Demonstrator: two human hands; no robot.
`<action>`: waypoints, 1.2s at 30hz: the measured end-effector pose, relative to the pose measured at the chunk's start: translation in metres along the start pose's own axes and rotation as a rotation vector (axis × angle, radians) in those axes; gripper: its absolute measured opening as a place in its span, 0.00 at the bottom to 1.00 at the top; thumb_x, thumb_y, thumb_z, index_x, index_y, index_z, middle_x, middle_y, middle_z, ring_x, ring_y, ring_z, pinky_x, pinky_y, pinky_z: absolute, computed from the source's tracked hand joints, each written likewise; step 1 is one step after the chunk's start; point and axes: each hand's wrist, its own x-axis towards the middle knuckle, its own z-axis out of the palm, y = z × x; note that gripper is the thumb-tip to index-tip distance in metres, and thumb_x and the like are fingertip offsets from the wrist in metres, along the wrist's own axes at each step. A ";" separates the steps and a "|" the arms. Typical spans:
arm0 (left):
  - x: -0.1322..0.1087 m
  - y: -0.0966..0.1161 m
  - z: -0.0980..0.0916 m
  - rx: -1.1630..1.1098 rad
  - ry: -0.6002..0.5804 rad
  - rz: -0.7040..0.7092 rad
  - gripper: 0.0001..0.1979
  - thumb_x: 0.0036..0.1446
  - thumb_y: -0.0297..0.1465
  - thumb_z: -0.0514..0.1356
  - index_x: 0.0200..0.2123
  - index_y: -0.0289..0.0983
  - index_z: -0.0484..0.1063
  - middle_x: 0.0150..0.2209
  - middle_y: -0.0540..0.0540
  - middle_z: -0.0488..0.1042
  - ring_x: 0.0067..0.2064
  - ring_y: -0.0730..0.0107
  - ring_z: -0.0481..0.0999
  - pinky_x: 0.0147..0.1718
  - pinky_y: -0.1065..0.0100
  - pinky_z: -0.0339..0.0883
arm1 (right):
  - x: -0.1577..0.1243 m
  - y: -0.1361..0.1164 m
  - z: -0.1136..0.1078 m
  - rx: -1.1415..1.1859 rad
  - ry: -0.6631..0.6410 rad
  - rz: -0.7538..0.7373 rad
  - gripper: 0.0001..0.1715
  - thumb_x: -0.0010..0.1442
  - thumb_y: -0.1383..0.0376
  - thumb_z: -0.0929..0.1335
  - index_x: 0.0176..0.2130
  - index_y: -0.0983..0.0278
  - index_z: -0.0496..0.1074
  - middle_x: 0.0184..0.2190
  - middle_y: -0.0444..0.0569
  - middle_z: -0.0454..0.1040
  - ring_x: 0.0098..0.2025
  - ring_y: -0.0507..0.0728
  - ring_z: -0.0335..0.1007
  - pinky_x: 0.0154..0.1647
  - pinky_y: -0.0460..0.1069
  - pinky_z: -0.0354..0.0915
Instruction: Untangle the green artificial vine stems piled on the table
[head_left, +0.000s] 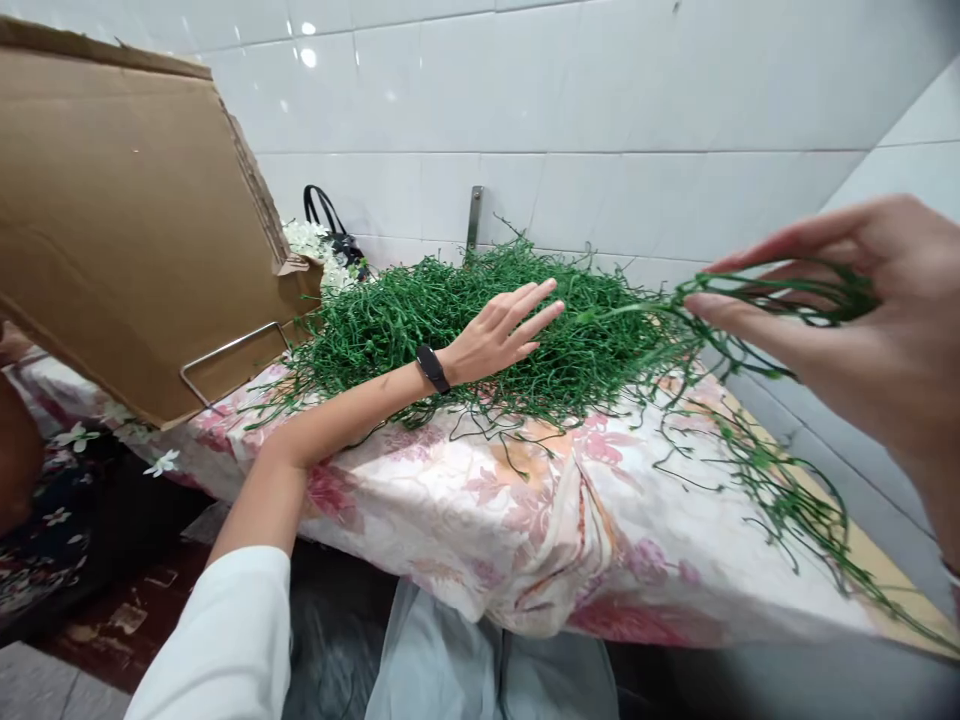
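Note:
A big tangled heap of thin green artificial stems lies on a table with a floral cloth. Over the heap's near side rests my left hand, its fingers stretched out flat and touching the stems, with a dark band on the wrist. At the right, my right hand is raised above the table, its thumb and fingers closed round a bundle of green stems. Stems from this bundle trail back toward the heap. A looser bunch of stems spreads along the right side of the table.
A large cardboard sheet stands at the left against a metal wire stand. Behind it are white artificial flowers and a bag with black handles. The floral tablecloth hangs over the front edge. Another person's arm shows at far left.

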 end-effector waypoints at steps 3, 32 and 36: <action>0.014 0.005 -0.011 -0.035 0.023 0.006 0.38 0.53 0.51 0.50 0.61 0.36 0.49 0.64 0.36 0.49 0.66 0.58 0.43 0.63 0.55 0.41 | 0.016 0.002 0.001 -0.077 -0.025 0.003 0.20 0.44 0.58 0.73 0.38 0.63 0.69 0.33 0.50 0.75 0.30 0.52 0.69 0.36 0.53 0.65; 0.048 0.074 0.003 -1.099 -0.252 -0.698 0.21 0.53 0.48 0.54 0.26 0.33 0.65 0.22 0.47 0.71 0.21 0.76 0.71 0.24 0.71 0.62 | -0.038 0.090 0.090 0.355 -0.161 0.038 0.09 0.51 0.58 0.68 0.28 0.62 0.69 0.29 0.46 0.71 0.32 0.53 0.67 0.34 0.50 0.65; 0.028 0.071 0.017 -1.571 -0.310 -0.769 0.20 0.50 0.44 0.60 0.34 0.31 0.66 0.30 0.43 0.75 0.28 0.72 0.77 0.29 0.70 0.67 | -0.051 0.094 0.091 0.328 -0.115 0.030 0.11 0.53 0.55 0.67 0.27 0.60 0.71 0.28 0.46 0.72 0.31 0.53 0.68 0.34 0.51 0.65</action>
